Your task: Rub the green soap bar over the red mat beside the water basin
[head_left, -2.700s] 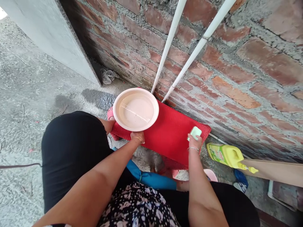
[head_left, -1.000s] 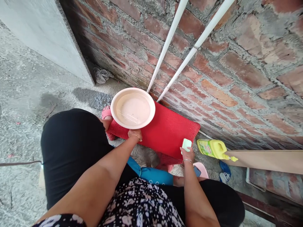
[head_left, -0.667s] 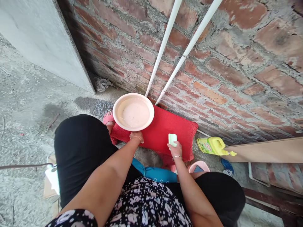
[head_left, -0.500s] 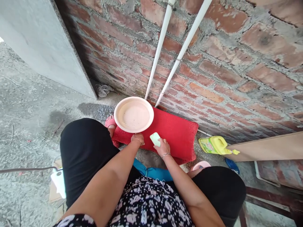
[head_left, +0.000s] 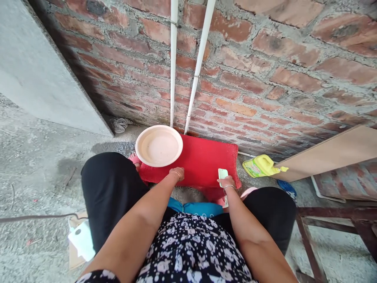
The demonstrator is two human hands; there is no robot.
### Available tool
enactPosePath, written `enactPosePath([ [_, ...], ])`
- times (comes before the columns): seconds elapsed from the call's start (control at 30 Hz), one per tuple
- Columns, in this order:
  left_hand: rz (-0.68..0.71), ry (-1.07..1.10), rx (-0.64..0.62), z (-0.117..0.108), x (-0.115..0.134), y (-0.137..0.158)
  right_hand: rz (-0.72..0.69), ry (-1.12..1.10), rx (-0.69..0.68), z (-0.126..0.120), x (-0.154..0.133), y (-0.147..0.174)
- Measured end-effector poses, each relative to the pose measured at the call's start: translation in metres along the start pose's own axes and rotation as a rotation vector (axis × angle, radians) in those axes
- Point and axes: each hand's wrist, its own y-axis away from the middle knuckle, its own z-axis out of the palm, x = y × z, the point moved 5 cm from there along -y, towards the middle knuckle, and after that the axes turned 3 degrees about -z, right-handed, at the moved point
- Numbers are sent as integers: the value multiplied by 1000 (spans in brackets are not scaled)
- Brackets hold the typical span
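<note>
A thick red cloth [head_left: 206,157] lies spread over a low support by the brick wall, its front edge hanging down. My left hand [head_left: 178,173] is closed at the cloth's front edge, just right of the basin; its fingertips are hidden. In my right hand [head_left: 226,182] is a pale green oblong block [head_left: 223,173] with rounded corners. It looks like a scrub brush and rests at the cloth's right end; its underside is hidden. On the cloth's left end stands a pale pink basin [head_left: 159,146] holding water.
Two white pipes [head_left: 196,74] run down the brick wall [head_left: 250,82] behind the cloth. A yellow jug [head_left: 262,166] lies at the right beside a brown board [head_left: 330,153]. Low at the right is a dark wooden frame [head_left: 324,212]; a grey slab [head_left: 59,78] leans at the left.
My right hand has slid the scrub brush rightward across the cloth to its right end. My left hand has shifted slightly right, away from the basin. The view has turned a little.
</note>
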Motion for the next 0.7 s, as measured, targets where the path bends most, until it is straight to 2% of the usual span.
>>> enactPosePath([
  [0.1, -16, -23, -19, 0, -7, 4, -56, -99, -9, 11, -21, 7],
  [0.17, -27, -40, -34, 1, -11, 8, -200, -84, -38, 27, -51, 24],
  [0.3, -26, -71, -51, 1, -12, 16, -518, 116, -138, 62, -111, 70],
  [0.37, -20, -82, -53, 0, -10, 19, -611, 233, -177, 73, -125, 85],
  [0.43, -18, -88, -53, -2, -8, 22, -654, 329, -182, 73, -123, 89],
  [0.53, -18, -85, -51, -6, -5, 25, -559, 384, -153, 55, -95, 71],
  [0.7, -38, -35, -43, -13, -8, 21, -93, 251, -100, 12, -20, 27],
])
